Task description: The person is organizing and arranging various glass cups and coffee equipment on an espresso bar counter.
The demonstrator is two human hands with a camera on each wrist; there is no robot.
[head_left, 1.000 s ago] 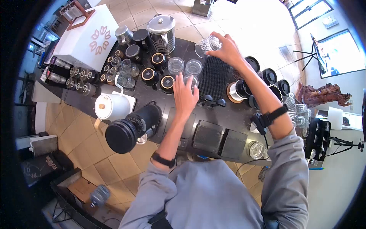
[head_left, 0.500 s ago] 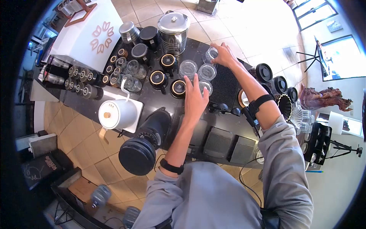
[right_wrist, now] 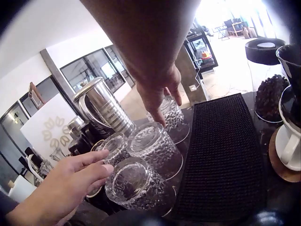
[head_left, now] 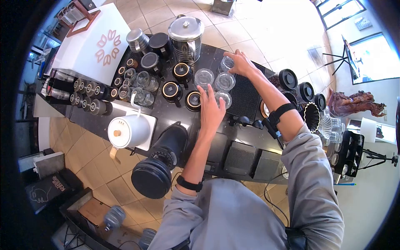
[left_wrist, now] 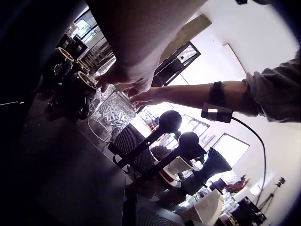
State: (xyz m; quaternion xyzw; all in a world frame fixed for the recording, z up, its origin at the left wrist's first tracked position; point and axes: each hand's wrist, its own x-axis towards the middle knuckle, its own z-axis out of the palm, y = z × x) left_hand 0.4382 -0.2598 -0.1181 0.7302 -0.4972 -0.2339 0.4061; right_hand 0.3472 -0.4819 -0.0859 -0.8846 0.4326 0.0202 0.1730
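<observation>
My right hand grips a clear textured glass from above, fingers and thumb around its raised base. In the right wrist view this glass stands upside down on the dark counter beside the ribbed black mat. Closer to me are more upturned glasses: one at left, one in the middle and one at front. My left hand reaches over them with fingers extended, its fingertips right at the near glasses. It grips nothing. In the left wrist view that hand is mostly dark.
Black mugs stand left of the glasses, a steel pitcher behind them. The black mat lies to the right, with jars beyond. A white kettle and black grinder are at front left.
My right hand has brought its glass from a tilted position down to upside down at the back of the group. My left hand stays by the near glasses. The head view has shifted slightly.
</observation>
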